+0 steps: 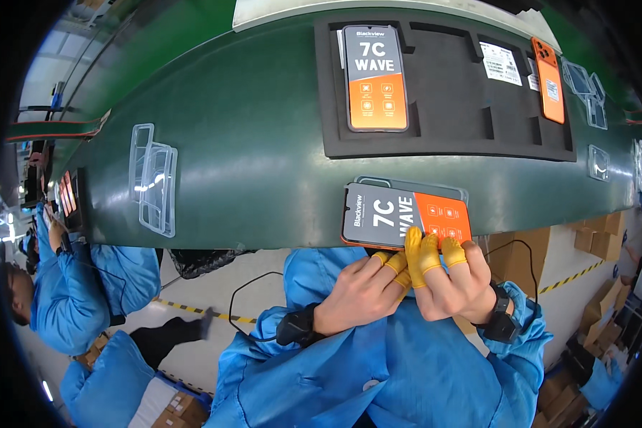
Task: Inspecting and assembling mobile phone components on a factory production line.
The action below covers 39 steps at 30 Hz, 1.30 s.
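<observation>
Blue sleeves of the person's work coat fill the lower part of the head view, and from them both hands rise to the near edge of the dark green conveyor belt [264, 143]. Left hand [360, 289] and right hand [453, 282], each with yellow rubber finger cots on the fingertips, are pressed close together, fingers curled and pinching the near long edge of a flat rectangular smartphone with a grey and orange screen sticker [406, 217]. It lies crosswise at the belt's edge, just beyond the knuckles, on top of a clear case whose rim shows behind it (the right fingertips overlap its orange part). Farther up the belt sits a black foam tray [449, 135] holding a second, upright phone with the same sticker [375, 78] and an orange phone back [549, 82]. Well to the left lie clear plastic phone cases [153, 178].
</observation>
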Each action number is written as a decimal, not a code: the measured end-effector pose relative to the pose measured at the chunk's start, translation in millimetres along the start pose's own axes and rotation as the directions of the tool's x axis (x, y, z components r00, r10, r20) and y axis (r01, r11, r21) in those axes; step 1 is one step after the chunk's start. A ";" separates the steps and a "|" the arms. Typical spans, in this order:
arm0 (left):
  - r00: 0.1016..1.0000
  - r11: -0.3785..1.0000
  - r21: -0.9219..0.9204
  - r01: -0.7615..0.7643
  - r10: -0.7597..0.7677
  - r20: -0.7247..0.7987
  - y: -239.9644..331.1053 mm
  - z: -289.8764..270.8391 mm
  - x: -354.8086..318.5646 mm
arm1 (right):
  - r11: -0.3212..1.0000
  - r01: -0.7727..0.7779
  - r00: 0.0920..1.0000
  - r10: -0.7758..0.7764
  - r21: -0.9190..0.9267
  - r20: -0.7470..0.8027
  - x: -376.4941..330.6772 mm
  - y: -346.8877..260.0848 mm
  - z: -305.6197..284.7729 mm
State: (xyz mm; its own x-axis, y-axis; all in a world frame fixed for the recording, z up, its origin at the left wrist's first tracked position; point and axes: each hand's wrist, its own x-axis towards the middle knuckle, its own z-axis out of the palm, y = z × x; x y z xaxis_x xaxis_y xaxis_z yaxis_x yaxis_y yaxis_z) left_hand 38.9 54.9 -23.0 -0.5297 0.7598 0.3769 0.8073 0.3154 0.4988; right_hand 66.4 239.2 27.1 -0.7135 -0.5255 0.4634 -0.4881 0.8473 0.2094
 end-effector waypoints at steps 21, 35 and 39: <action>0.997 0.997 0.046 0.058 -0.061 0.056 -6.5 10.8 9.1 | 0.989 -0.133 0.991 0.131 0.062 0.030 -13.2 -4.5 17.8; 0.975 0.988 0.093 0.127 -0.106 -0.198 -10.9 39.2 9.5 | 0.868 -0.418 0.907 0.384 0.267 0.172 -27.7 11.5 17.5; 0.976 0.984 0.128 0.122 -0.096 -0.194 -12.5 41.0 10.8 | 0.889 -0.388 0.921 0.371 0.241 0.115 -31.4 11.2 21.5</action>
State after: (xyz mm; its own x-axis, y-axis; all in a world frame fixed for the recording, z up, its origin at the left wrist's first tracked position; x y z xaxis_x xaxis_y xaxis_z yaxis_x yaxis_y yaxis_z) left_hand 33.7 82.5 -57.2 -0.6451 0.6011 0.4718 0.7632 0.4756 0.4375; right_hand 72.5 263.5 -3.5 -0.8966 -0.1787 0.4053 -0.2782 0.9392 -0.2014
